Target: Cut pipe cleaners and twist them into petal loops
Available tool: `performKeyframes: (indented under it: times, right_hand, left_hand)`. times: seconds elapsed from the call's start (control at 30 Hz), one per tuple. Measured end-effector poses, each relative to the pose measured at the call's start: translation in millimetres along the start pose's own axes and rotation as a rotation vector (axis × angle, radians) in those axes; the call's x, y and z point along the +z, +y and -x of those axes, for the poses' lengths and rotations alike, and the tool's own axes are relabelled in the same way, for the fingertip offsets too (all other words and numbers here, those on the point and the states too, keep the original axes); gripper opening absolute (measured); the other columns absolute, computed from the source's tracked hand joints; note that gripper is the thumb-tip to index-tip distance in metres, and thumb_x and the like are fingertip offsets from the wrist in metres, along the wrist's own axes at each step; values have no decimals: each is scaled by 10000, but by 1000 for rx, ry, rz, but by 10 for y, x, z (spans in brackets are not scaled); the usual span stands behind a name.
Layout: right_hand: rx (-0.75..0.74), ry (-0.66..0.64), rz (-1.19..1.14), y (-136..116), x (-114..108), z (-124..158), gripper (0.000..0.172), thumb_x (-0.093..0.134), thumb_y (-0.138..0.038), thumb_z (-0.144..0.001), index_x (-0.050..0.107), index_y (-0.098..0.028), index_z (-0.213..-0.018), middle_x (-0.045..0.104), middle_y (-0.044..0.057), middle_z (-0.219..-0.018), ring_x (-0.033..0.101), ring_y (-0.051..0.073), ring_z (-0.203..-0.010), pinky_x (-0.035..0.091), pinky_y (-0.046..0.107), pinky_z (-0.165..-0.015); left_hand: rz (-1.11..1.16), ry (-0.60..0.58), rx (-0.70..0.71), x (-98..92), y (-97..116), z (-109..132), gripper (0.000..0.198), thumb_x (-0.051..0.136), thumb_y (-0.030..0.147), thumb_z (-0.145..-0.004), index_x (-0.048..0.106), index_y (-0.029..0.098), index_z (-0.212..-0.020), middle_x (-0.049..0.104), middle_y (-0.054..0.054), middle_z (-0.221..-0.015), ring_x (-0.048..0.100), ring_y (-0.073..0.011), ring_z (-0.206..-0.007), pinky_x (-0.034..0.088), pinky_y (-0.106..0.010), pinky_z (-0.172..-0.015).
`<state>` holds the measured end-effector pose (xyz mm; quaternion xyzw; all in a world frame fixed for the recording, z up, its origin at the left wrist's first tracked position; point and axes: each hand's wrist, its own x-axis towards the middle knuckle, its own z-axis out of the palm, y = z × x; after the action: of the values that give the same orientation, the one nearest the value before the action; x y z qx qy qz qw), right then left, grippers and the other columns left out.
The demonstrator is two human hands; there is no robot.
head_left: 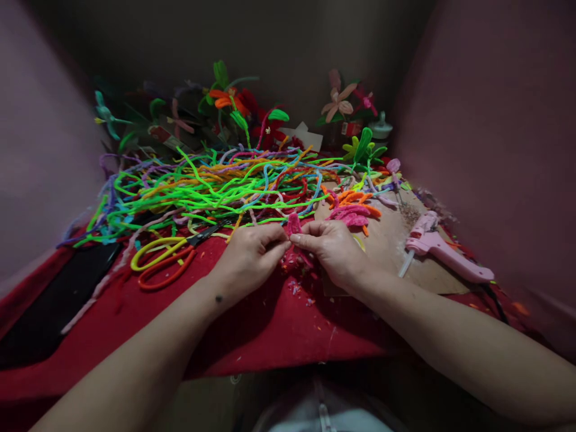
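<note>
My left hand (252,255) and my right hand (332,249) meet at the middle of a red cloth (252,330). Both pinch a short pink pipe cleaner piece (294,224) that is bent into a loop and sticks up between the fingertips. Small pink and coloured scraps lie on the cloth just under the hands. A little beyond my right hand lies a heap of folded pink and orange pipe cleaner pieces (353,211).
A big tangle of coloured pipe cleaners (211,186) fills the table behind the hands. Scissors with yellow and orange handles (168,258) lie to the left. A pink glue gun (443,249) rests on a brown cardboard sheet (391,240) at right. Finished pipe-cleaner flowers (339,102) stand at the back.
</note>
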<state>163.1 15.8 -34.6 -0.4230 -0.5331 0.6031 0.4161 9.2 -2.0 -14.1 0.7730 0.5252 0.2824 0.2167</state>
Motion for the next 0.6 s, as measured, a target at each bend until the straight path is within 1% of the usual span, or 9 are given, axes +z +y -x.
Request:
performKeyframes:
  times: [0.07, 0.13, 0.17, 0.23, 0.3, 0.37, 0.4, 0.47, 0.6]
  right_hand:
    - [3, -5, 38, 13, -7, -7, 253, 635, -289, -716, 513, -149, -543, 428, -58, -454, 354, 60, -415, 254, 216, -413]
    - [10, -2, 62, 22, -12, -16, 267, 627, -291, -725, 500, -153, -534, 426, -58, -447, 354, 59, -407, 252, 214, -407]
    - [10, 0, 60, 25, -13, -19, 265, 627, -290, -726, 501, -153, -538, 430, -58, -448, 357, 58, -405, 251, 211, -405]
    - [1, -8, 28, 29, -9, -25, 260, 631, -288, -722, 500, -153, -543, 435, -59, -451, 359, 56, -403, 249, 206, -400]
    - [1, -28, -12, 31, -1, -27, 251, 641, -282, -707, 500, -153, -544, 436, -63, -449, 360, 52, -397, 247, 200, -393]
    - [26, -43, -35, 31, 13, -24, 236, 655, -274, -684, 507, -151, -547, 445, -65, -445, 367, 50, -387, 252, 195, -386]
    - [45, -46, -40, 31, 20, -21, 221, 659, -267, -673, 514, -150, -553, 452, -65, -445, 373, 49, -383, 260, 193, -384]
    - [64, -46, -41, 34, 32, -13, 183, 664, -250, -654, 538, -145, -573, 473, -62, -459, 385, 49, -386, 279, 191, -389]
    - [28, -44, -47, 56, 43, -8, 160, 690, -237, -613, 571, -132, -595, 506, -53, -497, 409, 46, -414, 303, 189, -413]
  left_hand:
    - [-223, 57, 147, 39, -42, 28, 204, 467, 235, -806, 573, 171, -643, 554, -16, -629, 473, -117, -573, 335, -234, -552]
    - [-338, 75, 197, 60, -75, 46, 209, 451, 227, -814, 579, 176, -657, 570, -31, -672, 464, -122, -579, 317, -240, -540]
    - [-331, 76, 189, 58, -82, 46, 208, 452, 230, -817, 584, 176, -665, 576, -33, -683, 467, -123, -585, 319, -240, -542]
    - [-170, 54, 105, 26, -74, 26, 187, 480, 256, -818, 592, 168, -698, 589, -29, -689, 492, -125, -610, 351, -234, -568]
    - [112, 4, -43, -32, -43, -9, 156, 544, 301, -791, 597, 156, -766, 603, -21, -713, 521, -127, -639, 392, -229, -595]
    - [355, -26, -182, -91, -4, -41, 202, 606, 335, -747, 595, 147, -819, 600, -7, -726, 514, -115, -618, 400, -217, -564]
    - [431, -31, -230, -112, 14, -51, 215, 623, 340, -732, 596, 143, -815, 590, 3, -711, 498, -104, -593, 390, -208, -538]
    - [488, -30, -297, -132, 42, -58, 203, 639, 334, -720, 599, 138, -757, 551, 26, -635, 447, -81, -533, 344, -191, -483]
    - [528, -40, -376, -96, 50, -43, 194, 671, 306, -689, 585, 136, -653, 478, 51, -523, 366, -57, -463, 258, -184, -428]
